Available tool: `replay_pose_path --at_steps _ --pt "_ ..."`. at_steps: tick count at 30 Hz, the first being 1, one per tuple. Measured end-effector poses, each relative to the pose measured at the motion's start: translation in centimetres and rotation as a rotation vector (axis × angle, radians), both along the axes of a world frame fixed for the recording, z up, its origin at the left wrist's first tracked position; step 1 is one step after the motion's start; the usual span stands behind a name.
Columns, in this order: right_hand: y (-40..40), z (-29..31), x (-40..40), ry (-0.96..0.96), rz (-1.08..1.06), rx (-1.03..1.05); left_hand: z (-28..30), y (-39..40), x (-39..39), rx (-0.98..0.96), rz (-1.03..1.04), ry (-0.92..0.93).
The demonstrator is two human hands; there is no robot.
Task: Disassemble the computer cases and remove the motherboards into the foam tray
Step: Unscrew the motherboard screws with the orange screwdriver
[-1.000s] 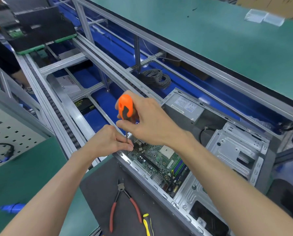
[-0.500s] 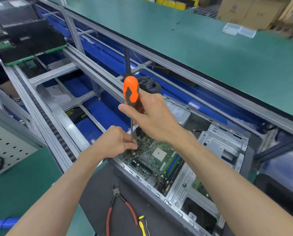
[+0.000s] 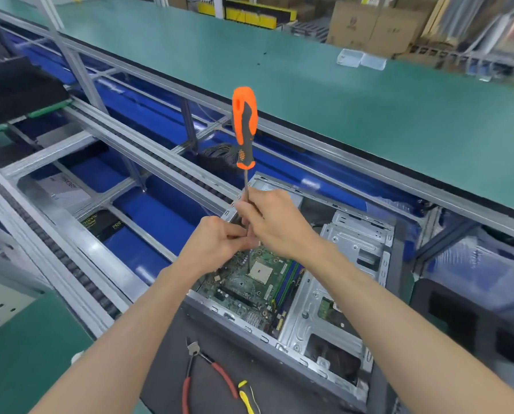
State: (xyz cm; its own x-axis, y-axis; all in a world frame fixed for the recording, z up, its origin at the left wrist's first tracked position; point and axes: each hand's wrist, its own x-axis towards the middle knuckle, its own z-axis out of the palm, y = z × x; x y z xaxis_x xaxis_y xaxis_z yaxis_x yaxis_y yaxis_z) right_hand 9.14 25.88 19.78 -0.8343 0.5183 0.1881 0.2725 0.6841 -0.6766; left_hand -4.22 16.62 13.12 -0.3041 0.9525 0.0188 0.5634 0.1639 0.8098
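Observation:
An open grey computer case (image 3: 348,297) lies on its side on the conveyor, with a green motherboard (image 3: 249,282) inside at its left end. Above the board's far corner an orange-handled screwdriver (image 3: 244,127) stands upright. My right hand (image 3: 275,225) is closed around its metal shaft, well below the handle. My left hand (image 3: 220,243) pinches at the shaft's lower end, right against the right hand; the tip and whatever the fingers hold are hidden. No foam tray is plainly in view.
Red-handled pliers (image 3: 208,372) and a yellow tool (image 3: 246,397) lie on the dark mat (image 3: 166,363) in front of the case. Conveyor rails (image 3: 79,249) run to the left. A coil of cable (image 3: 220,153) lies behind. A green bench (image 3: 339,94) stretches beyond, cardboard boxes (image 3: 369,28) at the back.
The screwdriver has risen. My right hand has slid from the orange handle down onto the metal shaft. My left hand stays pinched at the lower end.

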Motion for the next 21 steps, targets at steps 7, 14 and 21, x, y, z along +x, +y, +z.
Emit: replay_pose_path --at_steps 7,14,21 --pt "0.1 1.8 1.8 0.027 -0.138 0.032 -3.4 1.4 -0.4 -0.288 -0.172 0.231" --pt "-0.7 3.6 2.6 0.055 -0.264 0.061 -5.3 2.9 1.7 -0.307 -0.268 0.254" --pt "-2.1 4.2 3.3 0.045 -0.337 0.055 -5.3 3.7 3.2 -0.148 -0.353 0.274"
